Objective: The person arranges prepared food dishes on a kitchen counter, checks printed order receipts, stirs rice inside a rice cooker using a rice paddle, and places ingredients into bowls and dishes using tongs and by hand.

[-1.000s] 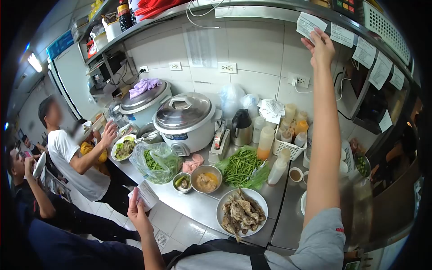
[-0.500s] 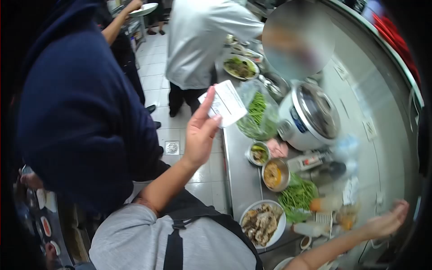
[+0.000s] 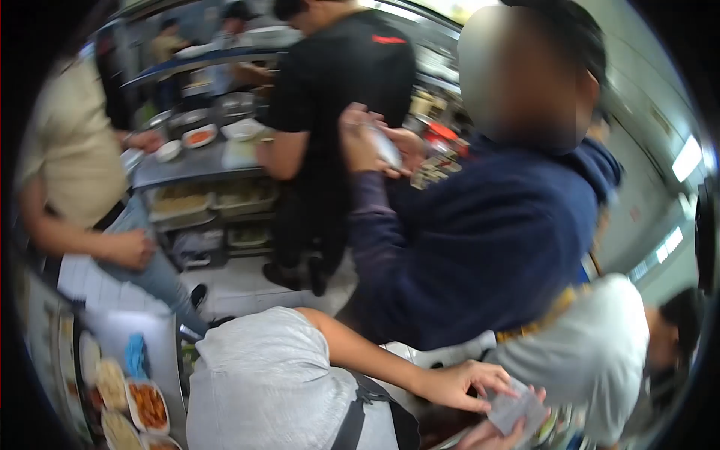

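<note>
Low at the right of the head view, a small white paper slip point(image 3: 523, 414) is between my two hands. My left hand point(image 3: 466, 384) reaches in from the left, its fingertips at the slip's upper left edge, thumb and forefinger bent. Below, my right hand point(image 3: 489, 437) pinches the slip, thumb across the front and fingertips showing past its far edge. Blur hides any writing on it. Close in front of my hands stands a person in a navy hoodie point(image 3: 480, 247), who holds a phone-like pale object point(image 3: 385, 148).
Another person in a black shirt point(image 3: 341, 82) works at a steel counter point(image 3: 161, 174) with bowls. A person in a beige shirt point(image 3: 79, 127) stands at the left. Trays of food, one with orange-red pieces point(image 3: 148, 405), sit at the lower left. A white-clad person point(image 3: 581, 349) is at the right.
My view has swung left, away from the counter with the rice cooker. The slip, earlier raised in my left hand alone, is now lower, and my right hand has come to it.
</note>
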`<state>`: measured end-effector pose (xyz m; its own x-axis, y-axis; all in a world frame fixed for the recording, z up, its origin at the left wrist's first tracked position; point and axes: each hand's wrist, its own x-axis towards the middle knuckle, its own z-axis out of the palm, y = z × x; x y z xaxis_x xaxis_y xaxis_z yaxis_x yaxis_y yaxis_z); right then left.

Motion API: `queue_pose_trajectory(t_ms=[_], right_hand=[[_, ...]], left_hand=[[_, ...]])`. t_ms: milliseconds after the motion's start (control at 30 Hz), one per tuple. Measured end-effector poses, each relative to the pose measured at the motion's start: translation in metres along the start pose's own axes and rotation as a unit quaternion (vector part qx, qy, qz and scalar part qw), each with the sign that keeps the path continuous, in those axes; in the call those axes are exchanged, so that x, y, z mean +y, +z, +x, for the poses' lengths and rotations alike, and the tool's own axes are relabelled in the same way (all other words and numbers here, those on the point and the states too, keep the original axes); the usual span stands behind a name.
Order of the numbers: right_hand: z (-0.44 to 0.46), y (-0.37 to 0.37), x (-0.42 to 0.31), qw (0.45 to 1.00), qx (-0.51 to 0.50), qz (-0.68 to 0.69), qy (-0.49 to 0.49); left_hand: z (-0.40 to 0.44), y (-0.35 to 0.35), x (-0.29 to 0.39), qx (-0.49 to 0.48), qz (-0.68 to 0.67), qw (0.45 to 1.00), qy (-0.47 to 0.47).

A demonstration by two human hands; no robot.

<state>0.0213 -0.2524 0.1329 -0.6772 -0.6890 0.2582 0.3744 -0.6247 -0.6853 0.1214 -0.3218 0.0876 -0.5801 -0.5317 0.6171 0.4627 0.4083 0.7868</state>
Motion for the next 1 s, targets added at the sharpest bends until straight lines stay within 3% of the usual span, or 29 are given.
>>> queue_pose_trajectory(t_ms=[67,133,167,233,333,467,633,700,833,933,1000], right_hand=[[0.01,0.032,-0.003,0.998,0.066,-0.008,0.011],[0.013,-0.01,0.043,0.986,-0.168,0.008,0.019],[0.052,-0.05,0.075,0.917,-0.393,0.044,-0.046],[0.064,-0.028,0.092,0.9,-0.394,-0.18,-0.048],[0.068,-0.004,0.103,0.825,-0.479,-0.293,-0.066],[0.074,-0.002,0.112,0.785,-0.536,-0.304,-0.06],[0.085,-0.001,0.138,0.778,-0.606,-0.166,-0.023],[0.071,0.023,0.114,0.798,-0.582,-0.141,-0.071],[0.082,0.01,0.118,0.794,-0.573,-0.202,0.033],[0.104,0.012,0.132,0.862,-0.446,-0.191,-0.147],[0.134,-0.004,0.147,0.913,-0.356,-0.193,0.044]], left_hand=[[0.0,-0.015,0.002,0.032,0.06,0.997,0.026],[-0.026,-0.044,0.005,0.08,0.185,0.968,0.148],[-0.023,-0.048,0.006,0.07,0.175,0.969,0.159],[-0.021,-0.046,0.031,0.08,0.185,0.977,0.069],[-0.012,-0.047,0.023,0.091,0.199,0.976,0.002],[-0.003,-0.034,0.039,0.187,0.139,0.972,-0.031],[0.0,-0.024,0.025,0.293,0.139,0.945,0.03],[0.0,-0.024,0.015,0.355,0.158,0.92,0.041],[-0.004,-0.022,0.008,0.428,0.179,0.885,0.024],[0.002,-0.028,-0.012,0.351,0.291,0.886,0.086],[0.016,-0.028,-0.03,0.287,0.28,0.911,0.097]])
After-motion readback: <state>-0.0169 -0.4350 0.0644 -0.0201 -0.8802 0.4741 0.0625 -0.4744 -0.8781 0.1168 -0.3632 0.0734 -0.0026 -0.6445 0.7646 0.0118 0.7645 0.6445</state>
